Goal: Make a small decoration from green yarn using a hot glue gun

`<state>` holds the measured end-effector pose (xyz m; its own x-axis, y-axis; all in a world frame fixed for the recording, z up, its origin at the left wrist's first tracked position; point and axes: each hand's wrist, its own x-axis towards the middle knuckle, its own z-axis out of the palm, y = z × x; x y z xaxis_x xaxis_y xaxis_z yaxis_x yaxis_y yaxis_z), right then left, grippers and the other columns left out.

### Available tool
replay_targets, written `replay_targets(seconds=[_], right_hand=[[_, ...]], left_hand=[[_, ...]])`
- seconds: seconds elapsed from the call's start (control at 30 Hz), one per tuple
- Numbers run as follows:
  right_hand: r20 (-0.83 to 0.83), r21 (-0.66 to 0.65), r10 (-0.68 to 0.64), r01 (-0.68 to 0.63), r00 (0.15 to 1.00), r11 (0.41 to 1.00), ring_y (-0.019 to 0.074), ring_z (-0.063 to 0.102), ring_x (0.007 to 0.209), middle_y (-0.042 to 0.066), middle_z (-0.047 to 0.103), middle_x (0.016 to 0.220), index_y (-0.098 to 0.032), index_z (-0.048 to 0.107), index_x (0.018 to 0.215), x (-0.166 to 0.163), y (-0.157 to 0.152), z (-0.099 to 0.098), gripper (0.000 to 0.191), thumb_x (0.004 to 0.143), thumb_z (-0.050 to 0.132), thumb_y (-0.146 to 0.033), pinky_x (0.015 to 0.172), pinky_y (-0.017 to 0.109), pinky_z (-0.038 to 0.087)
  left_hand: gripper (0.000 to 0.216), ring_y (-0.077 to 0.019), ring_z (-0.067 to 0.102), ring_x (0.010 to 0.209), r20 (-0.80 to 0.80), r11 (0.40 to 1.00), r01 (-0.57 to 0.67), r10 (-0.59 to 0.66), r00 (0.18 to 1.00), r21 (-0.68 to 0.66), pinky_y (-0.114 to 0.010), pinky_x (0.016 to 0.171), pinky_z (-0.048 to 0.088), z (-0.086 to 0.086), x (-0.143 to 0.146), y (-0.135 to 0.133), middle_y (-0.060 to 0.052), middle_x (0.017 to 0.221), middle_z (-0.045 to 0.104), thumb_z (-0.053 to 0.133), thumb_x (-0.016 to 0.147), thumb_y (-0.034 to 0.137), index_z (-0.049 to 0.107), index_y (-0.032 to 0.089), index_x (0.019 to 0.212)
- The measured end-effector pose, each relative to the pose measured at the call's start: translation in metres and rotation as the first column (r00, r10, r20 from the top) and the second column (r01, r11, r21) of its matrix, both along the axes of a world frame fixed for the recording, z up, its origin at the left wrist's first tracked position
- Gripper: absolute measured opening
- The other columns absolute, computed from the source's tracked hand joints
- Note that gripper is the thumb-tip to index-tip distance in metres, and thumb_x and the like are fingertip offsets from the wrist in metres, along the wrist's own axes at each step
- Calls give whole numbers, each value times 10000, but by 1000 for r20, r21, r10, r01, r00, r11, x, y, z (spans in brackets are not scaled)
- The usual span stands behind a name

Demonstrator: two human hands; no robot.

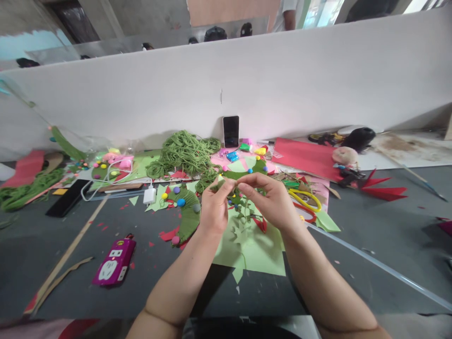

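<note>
My left hand (215, 209) is closed in a pinch on a small piece of green paper (221, 180), its pale tip showing above the thumb. Thumb and forefinger of my right hand (270, 200) meet my left fingertips at the same piece; the fingers hide most of it. Below my hands, light green leaf cut-outs (242, 233) are in front of a light green paper sheet (268, 259); whether they hang from my fingers I cannot tell. Left of my hands lies a curved form wrapped in green yarn (189, 216) with coloured balls.
A heap of green yarn (189, 153) and an upright phone (231, 131) stand by the white partition (158, 94). Scissors (307, 200) and a clear rod (374, 261) lie to the right. A purple packet (115, 261), a white charger (149, 195) and a dark phone (67, 198) are left.
</note>
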<state>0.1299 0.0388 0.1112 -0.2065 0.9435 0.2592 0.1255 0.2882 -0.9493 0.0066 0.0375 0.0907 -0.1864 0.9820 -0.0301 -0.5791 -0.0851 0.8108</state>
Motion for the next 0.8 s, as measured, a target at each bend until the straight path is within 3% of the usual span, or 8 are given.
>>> replay_targets(seconds=[0.17, 0.27, 0.57, 0.8], right_hand=[[-221, -105, 41, -66, 974, 992, 144, 631, 780, 24, 683, 834, -192, 639, 842, -3, 1, -2, 147, 811, 650, -335, 742, 301, 507], [-269, -109, 44, -76, 962, 991, 141, 620, 750, 18, 666, 795, -194, 622, 796, -4, 2, -4, 161, 803, 659, -350, 727, 299, 511], [-47, 38, -69, 71, 996, 997, 161, 633, 781, 39, 695, 844, -186, 674, 862, -2, 0, -6, 165, 863, 578, -321, 734, 304, 511], [-121, -99, 103, -115, 987, 988, 167, 657, 869, 52, 716, 953, -185, 670, 986, 0, 4, -7, 231, 850, 599, -357, 797, 318, 521]], left_hand=[[179, -89, 478, 637, -101, 994, 75, -66, 993, 81, -223, 657, 396, -4, 0, -2, 32, 617, 520, 760, 671, 261, 633, 166, 591], [191, -99, 460, 645, -160, 989, 76, -55, 986, 125, -237, 660, 383, -4, 0, -4, 29, 628, 488, 745, 695, 262, 621, 171, 582], [172, -114, 468, 684, -250, 983, 29, 17, 968, 181, -245, 667, 380, -5, 1, -3, 15, 664, 485, 728, 710, 278, 653, 174, 596], [122, -97, 507, 650, -103, 996, 20, -11, 995, 87, -222, 650, 412, 0, -4, -1, 18, 645, 562, 753, 666, 260, 682, 171, 622]])
